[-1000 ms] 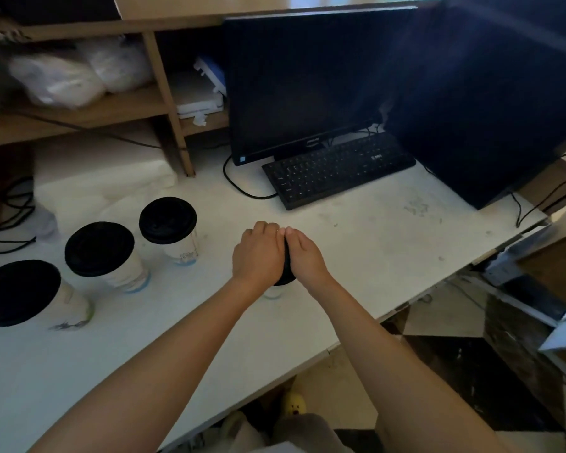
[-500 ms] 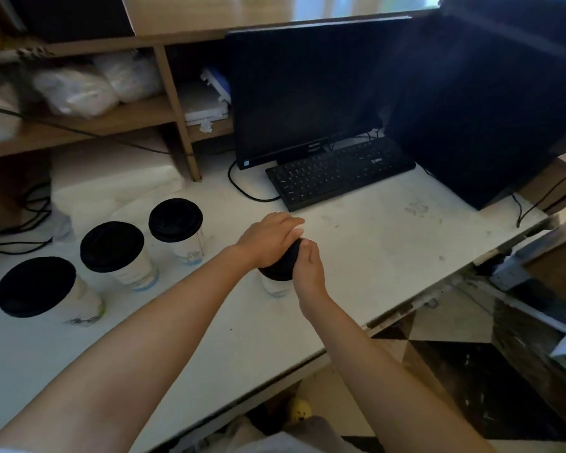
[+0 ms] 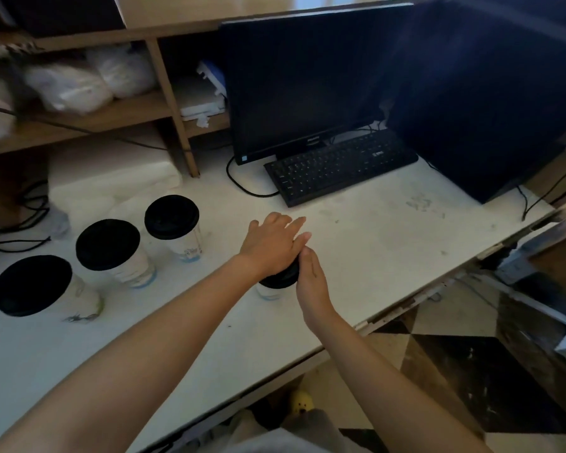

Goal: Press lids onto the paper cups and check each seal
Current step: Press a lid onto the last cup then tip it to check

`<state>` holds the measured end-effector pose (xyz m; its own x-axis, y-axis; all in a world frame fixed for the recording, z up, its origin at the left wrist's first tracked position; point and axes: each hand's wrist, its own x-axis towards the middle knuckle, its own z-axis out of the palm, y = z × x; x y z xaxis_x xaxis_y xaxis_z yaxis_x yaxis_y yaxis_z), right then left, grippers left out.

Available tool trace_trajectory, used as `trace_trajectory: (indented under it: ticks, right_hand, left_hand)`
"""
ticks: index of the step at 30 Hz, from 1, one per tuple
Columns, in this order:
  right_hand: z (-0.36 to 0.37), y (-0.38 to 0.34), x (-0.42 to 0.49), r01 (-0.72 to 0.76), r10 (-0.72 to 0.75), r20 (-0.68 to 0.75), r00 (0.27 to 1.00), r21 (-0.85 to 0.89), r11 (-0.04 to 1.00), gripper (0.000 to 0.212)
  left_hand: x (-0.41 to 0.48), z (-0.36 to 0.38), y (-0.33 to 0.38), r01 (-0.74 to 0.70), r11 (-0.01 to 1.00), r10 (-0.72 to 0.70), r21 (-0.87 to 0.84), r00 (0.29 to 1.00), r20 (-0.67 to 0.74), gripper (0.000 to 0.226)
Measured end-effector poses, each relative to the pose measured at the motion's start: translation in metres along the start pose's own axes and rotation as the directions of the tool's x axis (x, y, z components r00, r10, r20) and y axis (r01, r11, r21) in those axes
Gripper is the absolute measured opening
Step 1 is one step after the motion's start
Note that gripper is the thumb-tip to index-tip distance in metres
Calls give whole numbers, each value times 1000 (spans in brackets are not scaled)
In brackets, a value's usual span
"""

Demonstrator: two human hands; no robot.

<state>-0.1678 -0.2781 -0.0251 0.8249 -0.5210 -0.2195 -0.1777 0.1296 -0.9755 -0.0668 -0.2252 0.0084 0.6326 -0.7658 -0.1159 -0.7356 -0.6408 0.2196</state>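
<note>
A white paper cup [image 3: 268, 293] with a black lid [image 3: 283, 278] stands near the desk's front edge. My left hand [image 3: 273, 245] lies flat on top of the lid, fingers spread. My right hand [image 3: 312, 282] is pressed against the lid's right side, fingers wrapped around the cup. Most of the lid is hidden under the hands. Three more lidded white cups stand in a row to the left: one [image 3: 174, 220] at the back, one [image 3: 111, 248] in the middle, one [image 3: 36, 286] nearest.
A black keyboard [image 3: 340, 165] and a dark monitor [image 3: 304, 80] sit behind the hands. A large dark screen [image 3: 490, 93] stands at the right. Wooden shelves [image 3: 79, 122] hold white bags at the back left. The white desk [image 3: 373, 243] ends in an edge at the right.
My left hand has moved from gripping the lid's left side to lying flat on top. My right hand slid lower along the cup's right side. The view shifted slightly.
</note>
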Motion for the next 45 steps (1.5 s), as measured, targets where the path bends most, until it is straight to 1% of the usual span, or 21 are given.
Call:
trace_trajectory:
  ticks: [2, 4, 8, 10, 13, 15, 18, 21, 23, 24, 26, 28, 29, 30, 32, 34, 36, 38, 41, 43, 45]
  right_hand:
    - [1, 8, 1, -41, 40, 27, 999, 49, 998, 27]
    - [-4, 18, 0, -50, 48, 63, 997, 42, 998, 29]
    - [-18, 35, 1, 3, 24, 290, 957, -90, 996, 66]
    - [-21, 40, 8, 35, 41, 403, 914, -180, 983, 75]
    - [-18, 43, 24, 35, 90, 460, 883, -258, 966, 82]
    - [-17, 50, 34, 28, 130, 461, 878, -321, 947, 87]
    - [-16, 60, 39, 66, 91, 443, 892, -326, 943, 85]
    - [-10, 65, 32, 97, 7, 352, 936, -277, 956, 75]
    - [-4, 67, 27, 115, -43, 268, 962, -257, 959, 74]
    - [-1, 68, 25, 133, -75, 231, 970, -248, 960, 74]
    - [6, 71, 23, 171, -136, 162, 977, -224, 960, 75]
    - [15, 74, 22, 180, -162, 102, 981, -195, 964, 72]
    - [19, 75, 23, 167, -153, 87, 984, -189, 968, 69]
    - [21, 76, 22, 153, -139, 88, 986, -186, 971, 67]
    - [17, 76, 23, 161, -129, 155, 979, -220, 962, 70]
    - [2, 71, 29, 199, -114, 270, 956, -313, 929, 75]
    - [-14, 66, 37, 196, -55, 378, 924, -345, 918, 85]
    - [-21, 60, 41, 179, -32, 406, 913, -329, 927, 89]
    - [-10, 57, 34, 144, -68, 278, 958, -264, 954, 78]
    - [3, 61, 27, 169, -131, 166, 977, -243, 955, 68]
    - [13, 65, 21, 186, -164, 99, 982, -287, 940, 69]
  left_hand:
    - [2, -1, -10, -42, 999, 41, -21, 999, -33, 52]
    - [4, -2, -17, -110, 993, 109, -43, 994, -15, 51]
    - [5, 1, -17, -198, 980, 197, 9, 980, 18, 49]
    - [4, 2, -17, -199, 980, 199, 26, 980, -15, 49]
    - [2, 2, -16, -197, 980, 198, 32, 979, -43, 47]
    - [2, 2, -15, -193, 981, 194, 19, 981, -29, 47]
    - [3, -1, -15, -199, 979, 200, 32, 980, -11, 46]
    - [3, -8, -15, -272, 955, 271, 122, 962, 20, 46]
    - [4, -13, -15, -292, 931, 286, 219, 956, 57, 48]
    - [4, -15, -13, -268, 922, 259, 280, 963, 68, 50]
    - [0, -12, -7, -121, 926, 101, 357, 992, 73, 57]
    - [-6, -7, 5, 87, 963, -112, 256, 990, 84, 61]
    - [-9, -4, 9, 164, 974, -178, 157, 981, 77, 60]
    - [-12, 0, 13, 193, 977, -198, 90, 979, 45, 56]
    - [-16, 4, 13, 156, 985, -151, 78, 986, -68, 50]
    - [-16, 4, 7, 83, 993, -73, 85, 990, -117, 47]
    - [-16, 3, 1, -9, 997, 17, 80, 994, -108, 46]
    - [-13, 1, -2, -93, 995, 95, 38, 993, -69, 46]
    - [-5, -5, -5, -108, 991, 106, -78, 994, -20, 47]
    - [0, -5, -6, -29, 999, 26, -36, 998, -59, 50]
    - [0, 0, -6, 75, 996, -70, 57, 994, -81, 52]
